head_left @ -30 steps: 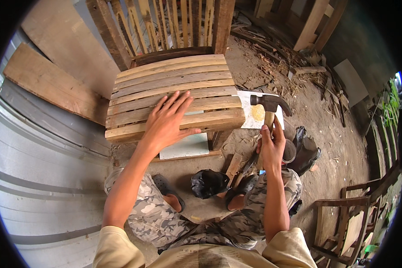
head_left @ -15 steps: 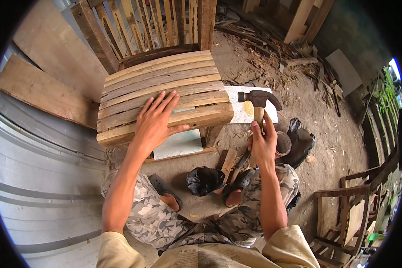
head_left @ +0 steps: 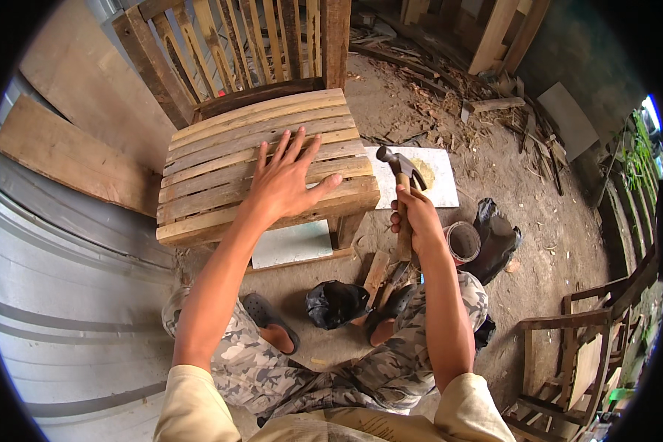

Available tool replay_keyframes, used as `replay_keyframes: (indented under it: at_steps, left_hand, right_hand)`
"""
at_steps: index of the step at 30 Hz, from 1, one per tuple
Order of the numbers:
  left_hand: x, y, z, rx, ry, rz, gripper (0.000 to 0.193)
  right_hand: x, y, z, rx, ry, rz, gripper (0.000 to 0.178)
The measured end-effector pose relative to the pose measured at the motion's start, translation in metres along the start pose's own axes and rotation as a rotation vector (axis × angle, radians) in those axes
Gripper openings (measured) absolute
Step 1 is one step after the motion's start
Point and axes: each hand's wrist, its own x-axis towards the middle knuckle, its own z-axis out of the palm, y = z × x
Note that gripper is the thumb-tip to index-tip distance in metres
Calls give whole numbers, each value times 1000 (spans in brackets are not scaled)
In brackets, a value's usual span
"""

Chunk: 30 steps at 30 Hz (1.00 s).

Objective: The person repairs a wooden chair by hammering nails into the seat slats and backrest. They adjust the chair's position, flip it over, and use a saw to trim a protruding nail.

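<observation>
Left hand point(head_left: 283, 184): you have it palm down on the slatted seat point(head_left: 199, 227) of the wooden chair, back of the hand facing up. The four fingers are fanned wide and point away from you across the slats; the thumb stands well out to the right, above the slats nearest you. Whether the thumb tip presses the wood cannot be told. Nothing is gripped on this side. Your left forearm runs up from the lower edge, slanting right toward the seat's near edge.

Right hand point(head_left: 420, 217): you hold the hammer point(head_left: 402, 175) with fingers wrapped round its wooden handle, below the head. The end of the handle sticks out under your fist, toward you. Your right forearm rises from the lower right and leans left.

Hammer position: just right of the seat's near right corner, apart from it in view. Striking face points to the upper left, claw to the right, in front of the white sheet point(head_left: 442, 195). An open can point(head_left: 460, 243) stands just right of your right wrist, next to a black bag point(head_left: 497, 239).
</observation>
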Motion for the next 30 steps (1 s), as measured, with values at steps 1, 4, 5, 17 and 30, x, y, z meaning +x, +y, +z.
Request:
replay_keyframes:
  at_steps: [1,4,5,17,30]
  left_hand:
    - [-1,0,0,9,1,4,102]
    - [-4,-2,0,26,20,6,100]
    - [-5,-3,0,30,29,5,100]
    - [-3,-1,-1,38,11,10,101]
    - [59,-12,-42,-202,29,28,81]
  right_hand:
    - [3,0,2,-16,-23,17,20]
    - [2,-6,5,-23,-133,62,19]
    - [-1,-9,9,-11,-153,74,19]
    - [20,11,-2,135,-209,162,23]
    - [-8,2,2,-104,42,-15,27]
